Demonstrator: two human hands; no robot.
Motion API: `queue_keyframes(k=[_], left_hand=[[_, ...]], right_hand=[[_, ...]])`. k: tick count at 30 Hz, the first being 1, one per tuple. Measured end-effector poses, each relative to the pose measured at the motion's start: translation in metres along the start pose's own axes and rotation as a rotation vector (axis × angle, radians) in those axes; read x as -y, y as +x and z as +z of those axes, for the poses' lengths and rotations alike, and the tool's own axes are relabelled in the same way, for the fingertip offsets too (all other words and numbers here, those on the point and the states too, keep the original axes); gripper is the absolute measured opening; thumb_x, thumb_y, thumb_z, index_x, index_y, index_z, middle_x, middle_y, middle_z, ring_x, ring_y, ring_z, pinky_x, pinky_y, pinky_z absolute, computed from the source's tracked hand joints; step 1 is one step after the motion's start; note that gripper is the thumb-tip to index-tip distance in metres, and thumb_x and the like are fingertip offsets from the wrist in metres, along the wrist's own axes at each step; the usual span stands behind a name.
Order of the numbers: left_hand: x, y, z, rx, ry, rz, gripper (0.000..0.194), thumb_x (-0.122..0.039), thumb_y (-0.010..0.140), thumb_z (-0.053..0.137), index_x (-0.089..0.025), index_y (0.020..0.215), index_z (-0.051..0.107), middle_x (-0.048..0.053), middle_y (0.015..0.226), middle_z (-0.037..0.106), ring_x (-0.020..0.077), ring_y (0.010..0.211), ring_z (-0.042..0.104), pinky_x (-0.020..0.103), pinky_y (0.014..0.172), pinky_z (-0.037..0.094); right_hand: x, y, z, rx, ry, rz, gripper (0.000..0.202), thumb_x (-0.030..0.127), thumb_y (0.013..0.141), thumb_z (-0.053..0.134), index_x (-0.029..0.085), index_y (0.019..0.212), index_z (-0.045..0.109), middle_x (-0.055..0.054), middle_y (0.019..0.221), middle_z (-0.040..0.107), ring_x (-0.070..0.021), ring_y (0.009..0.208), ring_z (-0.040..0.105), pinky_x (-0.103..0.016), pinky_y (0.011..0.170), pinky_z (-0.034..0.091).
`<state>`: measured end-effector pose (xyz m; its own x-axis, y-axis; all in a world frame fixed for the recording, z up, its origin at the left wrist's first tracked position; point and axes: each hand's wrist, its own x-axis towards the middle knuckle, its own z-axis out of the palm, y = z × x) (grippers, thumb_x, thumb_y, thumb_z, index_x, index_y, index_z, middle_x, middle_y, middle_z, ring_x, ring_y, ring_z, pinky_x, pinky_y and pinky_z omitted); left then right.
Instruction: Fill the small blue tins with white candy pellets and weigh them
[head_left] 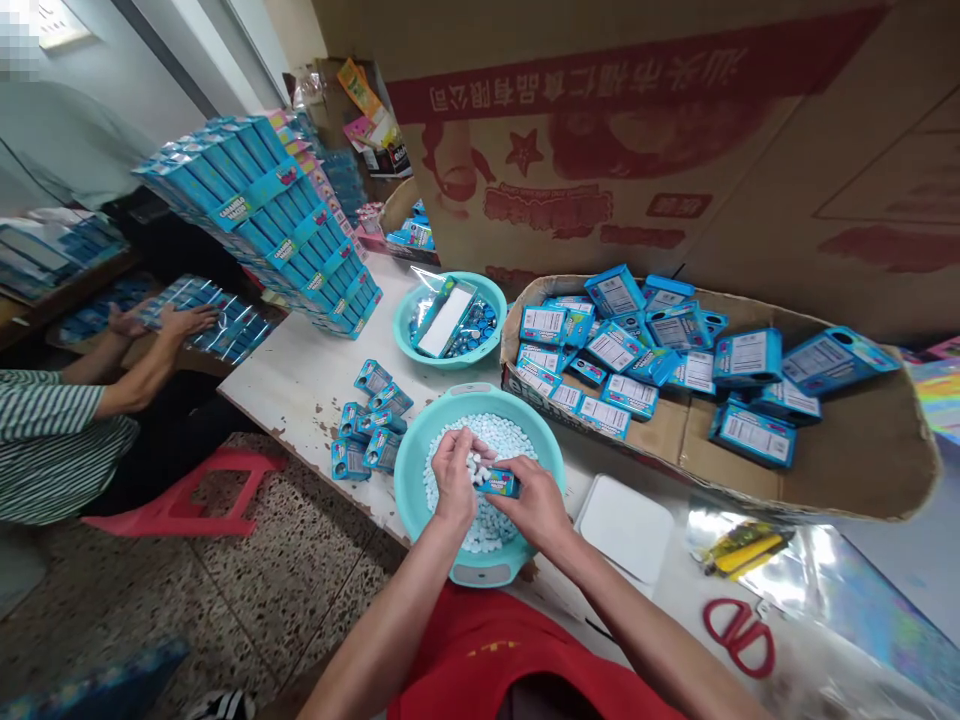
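Over a turquoise basin (553, 450) of small white candies (517, 437), my left hand (454, 478) is cupped around a small heap of the candies. Close beside it, my right hand (537, 502) grips a small blue candy box (501, 482) between thumb and fingers. The box lies tilted, its left end towards the candies in my left palm. Its opening cannot be made out. Left of the basin, several similar blue boxes (384, 448) stand grouped on the white table (285, 388).
A cut-down carton (675, 450) of blue boxes stands at right. Behind sits another turquoise basin (405, 345). Stacked blue packs (292, 230) rise at back left. A white scale-like slab (626, 527), red-handled scissors (739, 637) and a yellow cutter (750, 555) lie right. Another person (67, 440) handles wrapped packs.
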<state>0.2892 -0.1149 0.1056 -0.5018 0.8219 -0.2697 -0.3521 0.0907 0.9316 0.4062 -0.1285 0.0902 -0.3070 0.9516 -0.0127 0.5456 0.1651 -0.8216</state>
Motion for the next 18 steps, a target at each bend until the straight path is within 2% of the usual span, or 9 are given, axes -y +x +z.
queue_keyframes(k=[5,11,15,18], left_hand=[[-0.0024,0.0003,0.002,-0.007,0.004,0.05,0.032,-0.046,0.075,0.062,-0.018,0.065,0.052,-0.003,0.056,0.054,0.0123,0.054,0.057,0.025,0.057,0.044],[-0.0008,0.0009,0.0029,0.014,-0.021,-0.015,0.034,-0.049,0.073,0.063,-0.017,0.066,0.052,-0.002,0.057,0.055,0.0118,0.052,0.057,0.024,0.053,0.044],[-0.0011,-0.0036,0.005,0.081,-0.027,-0.081,0.036,-0.049,0.072,0.064,-0.017,0.064,0.052,-0.002,0.056,0.054,0.0103,0.047,0.053,0.023,0.049,0.043],[-0.0071,-0.0046,0.0011,0.068,-0.024,-0.053,0.035,-0.049,0.073,0.062,-0.016,0.065,0.053,-0.001,0.057,0.055,0.0108,0.049,0.054,0.023,0.05,0.043]], right_hand=[[0.0054,-0.0013,-0.0032,-0.017,-0.014,0.017,0.029,0.021,0.068,0.071,0.022,0.097,0.064,-0.004,0.094,0.067,-0.0252,0.094,0.06,-0.036,0.081,0.042],[0.004,0.0,-0.0002,0.002,0.009,0.028,0.03,0.019,0.067,0.072,0.022,0.095,0.065,-0.005,0.093,0.067,-0.0252,0.093,0.06,-0.035,0.08,0.043],[0.0004,0.0022,0.0057,-0.018,0.051,0.048,0.03,0.019,0.067,0.071,0.021,0.096,0.064,-0.005,0.091,0.066,-0.0239,0.09,0.06,-0.034,0.078,0.044],[-0.0004,0.0002,0.0032,-0.056,0.086,0.006,0.027,0.021,0.069,0.07,0.022,0.096,0.064,-0.005,0.09,0.066,-0.0233,0.088,0.06,-0.035,0.077,0.045]])
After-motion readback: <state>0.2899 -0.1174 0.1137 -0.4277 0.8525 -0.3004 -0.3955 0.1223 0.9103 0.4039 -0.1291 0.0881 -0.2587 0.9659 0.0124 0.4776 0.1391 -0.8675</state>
